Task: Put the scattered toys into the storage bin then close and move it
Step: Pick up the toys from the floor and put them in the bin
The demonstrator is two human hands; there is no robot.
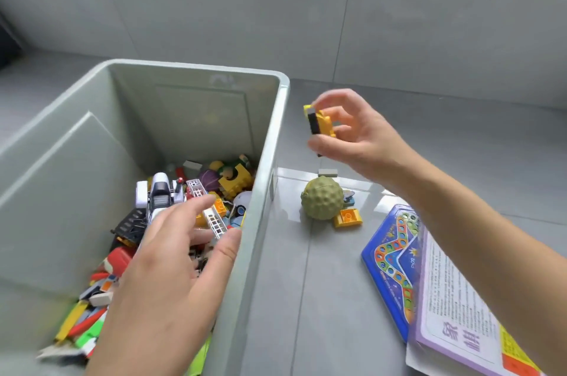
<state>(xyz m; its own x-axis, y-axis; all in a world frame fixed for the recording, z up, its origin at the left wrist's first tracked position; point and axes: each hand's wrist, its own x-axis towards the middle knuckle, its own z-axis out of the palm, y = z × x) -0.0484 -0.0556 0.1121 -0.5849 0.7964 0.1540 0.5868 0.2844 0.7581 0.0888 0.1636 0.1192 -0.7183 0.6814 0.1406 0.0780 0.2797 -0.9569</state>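
From the head camera, you have the lidless storage bin [270, 142] at your left, its far rim close to the tiled wall [276, 7] and its right wall rising as a tall edge between your two hands. Right of that wall there is a strip of bare grey floor [294, 299]. Further right lies the blue board game [389, 265], with a purple-edged printed sheet [454, 314] overlapping its near side. Beyond the strip a green bumpy ball [322, 197] sits on the floor near the bin, with a yellow brick [348, 217] touching its right side and a small grey piece [327, 173] just behind it.

The bin's floor is covered with mixed toys, among them a white toy truck [159, 194] and a white ladder piece [214, 224].

Your left hand [171, 268] hangs over the bin with the fingers spread wide and holding nothing. Its thumb is just beside the right wall; whether it touches cannot be told. Your right hand [352, 133] is raised above the floor, just right of the bin's rim and above the ball. It pinches a yellow toy block [320, 124] with a black face between thumb and fingertips, the other fingers loosely curled.
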